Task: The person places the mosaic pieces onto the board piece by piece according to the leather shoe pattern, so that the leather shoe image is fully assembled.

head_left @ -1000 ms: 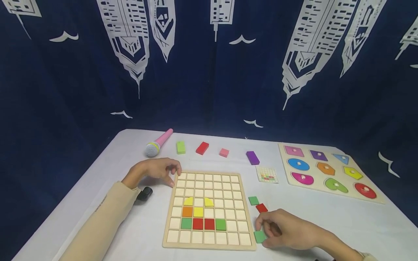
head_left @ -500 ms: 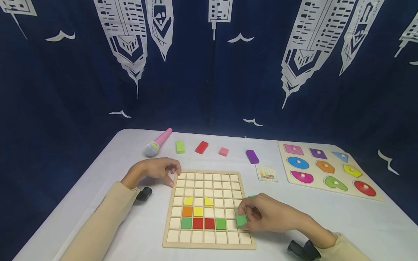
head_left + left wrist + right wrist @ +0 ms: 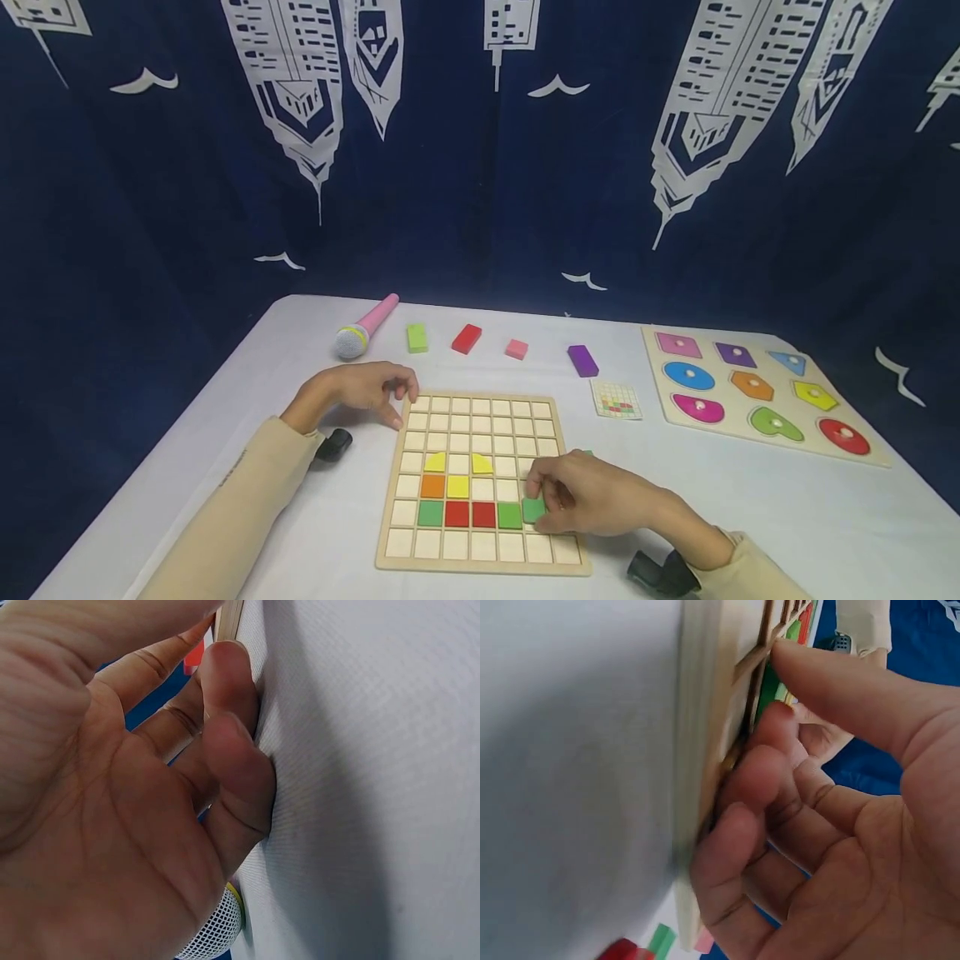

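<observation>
My right hand point(image 3: 603, 497) pinches a green square tile point(image 3: 533, 510) between thumb and forefinger, low over the right part of a wooden grid board point(image 3: 480, 570). The tile sits at the cell right of another green tile point(image 3: 509, 516). In that same row lie two red tiles point(image 3: 457, 514) and a green one at the left. Above them are an orange tile point(image 3: 432, 486), a yellow square point(image 3: 457, 487) and two yellow rounded pieces point(image 3: 482, 463). My left hand point(image 3: 365, 387) holds the board's far left corner with thumb and forefinger, its other fingers curled by the tabletop point(image 3: 337, 772).
A small pattern card point(image 3: 617, 400) lies beyond the board at right. Behind stand a pink toy microphone point(image 3: 365, 327) and several coloured blocks point(image 3: 467, 339). A knobbed shape puzzle point(image 3: 765, 396) lies far right. My right hand hides most of the loose tiles beside the board.
My right hand has picked up the green tile from beside the board and carried it left over the grid. My left hand has stayed at the corner.
</observation>
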